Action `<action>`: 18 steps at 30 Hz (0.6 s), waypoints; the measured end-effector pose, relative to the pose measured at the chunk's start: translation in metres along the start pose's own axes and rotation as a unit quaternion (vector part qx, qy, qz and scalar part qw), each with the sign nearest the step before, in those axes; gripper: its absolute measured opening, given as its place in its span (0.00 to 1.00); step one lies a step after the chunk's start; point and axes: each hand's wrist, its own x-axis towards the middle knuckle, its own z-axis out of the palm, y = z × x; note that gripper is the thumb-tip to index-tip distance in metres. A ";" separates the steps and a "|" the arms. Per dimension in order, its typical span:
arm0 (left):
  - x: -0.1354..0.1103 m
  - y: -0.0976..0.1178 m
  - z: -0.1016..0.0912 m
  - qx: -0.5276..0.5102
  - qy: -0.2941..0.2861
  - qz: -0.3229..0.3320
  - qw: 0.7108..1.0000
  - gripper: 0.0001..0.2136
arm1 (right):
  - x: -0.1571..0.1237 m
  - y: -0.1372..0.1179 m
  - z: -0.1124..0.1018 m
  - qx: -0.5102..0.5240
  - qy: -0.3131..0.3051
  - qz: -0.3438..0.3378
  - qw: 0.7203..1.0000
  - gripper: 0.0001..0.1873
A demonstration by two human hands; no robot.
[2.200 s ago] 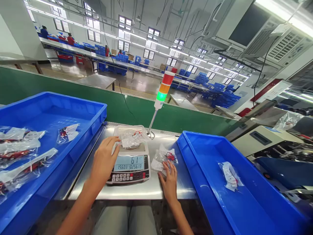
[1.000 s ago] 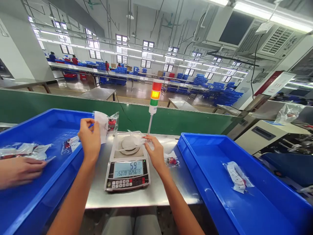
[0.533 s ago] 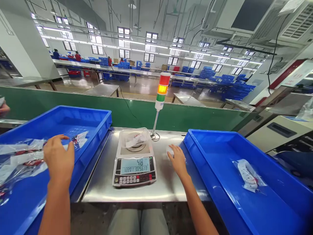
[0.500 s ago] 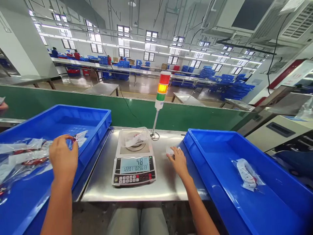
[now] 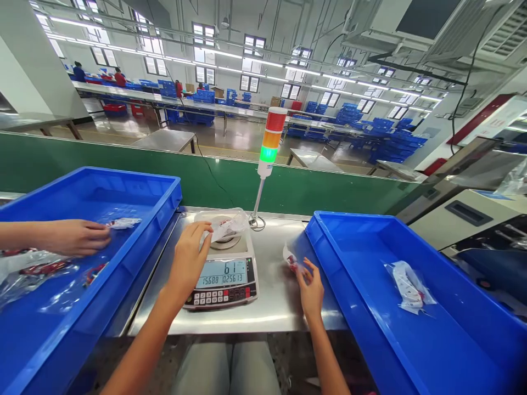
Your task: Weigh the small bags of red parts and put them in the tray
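blue tray (image 5: 354, 329), stack light (image 5: 268, 141) (red, amber, green)

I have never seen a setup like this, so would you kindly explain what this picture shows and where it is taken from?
This view comes from a camera worn on a person's head, looking forward and down, so their arms enter from the bottom edge. On a steel table stands a digital scale, its display showing 61 in large digits. A clear plastic bag lies on its pan, with the left hand against it. The right hand has its fingers by a small bag holding something red. A blue left tray holds more bags, and another person's hand reaches into it. A blue right tray holds one bag. Behind the scale stands a signal tower light.
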 end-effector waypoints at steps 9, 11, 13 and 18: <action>0.014 -0.003 0.031 0.013 -0.027 0.026 0.999 0.08 | -0.036 0.007 -0.017 0.222 0.079 0.194 0.952 0.30; 0.018 -0.003 0.043 0.019 -0.047 0.025 0.998 0.10 | -0.042 -0.005 -0.016 0.235 0.051 0.211 0.948 0.30; 0.023 0.000 0.057 0.021 -0.058 0.018 0.998 0.15 | -0.044 -0.025 -0.010 0.238 0.029 0.201 0.950 0.30; 0.044 0.006 0.073 -0.002 -0.018 -0.010 1.000 0.06 | -0.029 -0.093 0.020 0.207 -0.022 0.081 0.975 0.25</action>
